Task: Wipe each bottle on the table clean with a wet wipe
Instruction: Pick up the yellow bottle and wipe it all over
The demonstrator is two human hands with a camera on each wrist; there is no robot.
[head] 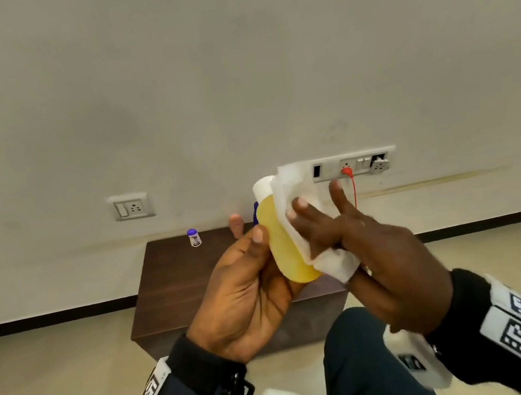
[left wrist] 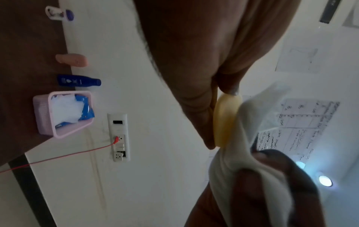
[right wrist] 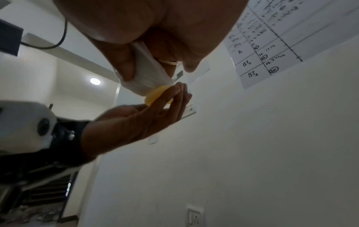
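Note:
My left hand (head: pixel 247 269) grips a yellow bottle (head: pixel 283 245) with a white cap, held up above the dark low table (head: pixel 169 283). My right hand (head: pixel 322 221) holds a white wet wipe (head: pixel 297 187) and presses it against the bottle's right side, thumb pinching the wipe's lower fold. The left wrist view shows the bottle (left wrist: pixel 225 119) edge-on, with the wipe (left wrist: pixel 250 138) draped over it. On the table's far edge stand a small white bottle with a purple cap (head: pixel 194 238), a peach bottle (head: pixel 236 225) and a blue bottle (head: pixel 256 213), which is mostly hidden.
A pink basket (left wrist: pixel 43 110) holding a blue wipe pack sits on the table beside the blue bottle (left wrist: pixel 78 81). A red cable (head: pixel 353 191) hangs from the wall socket plate (head: pixel 354 165) behind my hands. My knee (head: pixel 359 354) is below them.

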